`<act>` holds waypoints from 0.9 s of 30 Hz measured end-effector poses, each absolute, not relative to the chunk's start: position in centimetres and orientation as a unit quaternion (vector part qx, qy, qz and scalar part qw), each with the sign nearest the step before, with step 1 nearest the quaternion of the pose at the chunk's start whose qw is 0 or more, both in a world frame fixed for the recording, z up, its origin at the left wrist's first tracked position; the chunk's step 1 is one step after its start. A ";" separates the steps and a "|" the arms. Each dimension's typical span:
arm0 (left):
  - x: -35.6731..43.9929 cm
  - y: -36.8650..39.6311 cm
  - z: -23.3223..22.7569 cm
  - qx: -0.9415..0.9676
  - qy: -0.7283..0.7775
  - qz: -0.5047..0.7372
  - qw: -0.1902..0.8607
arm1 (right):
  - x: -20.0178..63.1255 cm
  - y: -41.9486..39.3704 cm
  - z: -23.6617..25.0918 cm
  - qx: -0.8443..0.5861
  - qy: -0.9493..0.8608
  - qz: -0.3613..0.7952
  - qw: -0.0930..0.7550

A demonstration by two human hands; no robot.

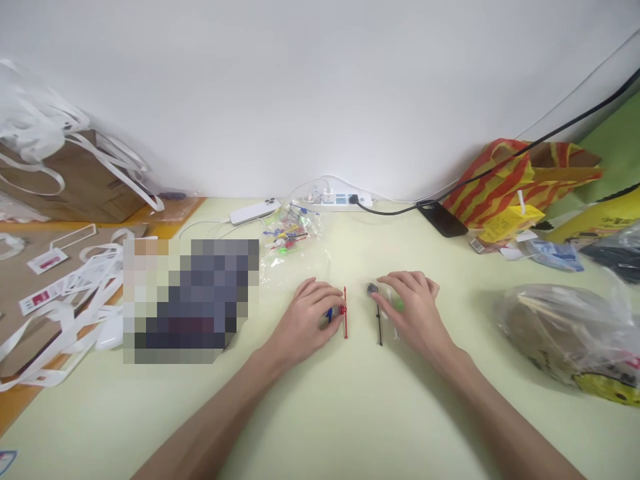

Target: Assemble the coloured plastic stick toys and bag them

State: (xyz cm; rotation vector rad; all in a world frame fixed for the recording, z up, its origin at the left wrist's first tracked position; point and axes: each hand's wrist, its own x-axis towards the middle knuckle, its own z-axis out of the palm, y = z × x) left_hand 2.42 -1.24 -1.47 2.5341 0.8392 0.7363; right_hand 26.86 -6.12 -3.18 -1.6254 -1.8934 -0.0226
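the left hand (306,319) rests over the pale table (320,420) with its fingers curled toward the thumb. a slim red piece (345,328) lies right at its fingertips, on the side facing the other hand, with a pointed end away from the person; the fingertips seem to touch it near its middle. a blue piece (329,312) shows in the gap between the left thumb and fingers, partly covered by them. whether they pinch either piece, i cannot tell.

the right hand (415,305) is arched, thumb and forefinger tips parted from each other. a round dark knob (371,289) sits just at the forefinger tip, and a thin black rod (379,328) lies just beside the thumb, running toward the person. under the palm, a green piece (399,305) and a white piece (396,333) are partly hidden; i cannot tell whether the hand grips any of these.

the hands are apart, with the red piece and the black rod between them, not touching each other. farther back, a clear bag (280,275) of small coloured parts lies beyond the left hand, near a white phone (253,212) and a power strip (341,199) by the wall.
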 end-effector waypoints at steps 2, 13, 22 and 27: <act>2.4 -1.3 -1.5 0.902 0.297 0.256 0.180 | 26.6 -5.7 -3.7 -0.631 -0.713 -0.017 0.306; 2.1 -1.4 -0.9 0.899 0.300 0.263 0.178 | 26.6 -5.9 -3.1 -0.584 -0.731 0.011 0.355; 2.7 -2.2 -0.8 0.880 0.255 0.350 0.194 | 24.8 -7.4 -1.5 -0.488 -0.774 0.000 0.404; 3.0 -2.6 -1.3 0.866 0.257 0.377 0.206 | 25.1 -7.7 -0.9 -0.472 -0.793 0.037 0.385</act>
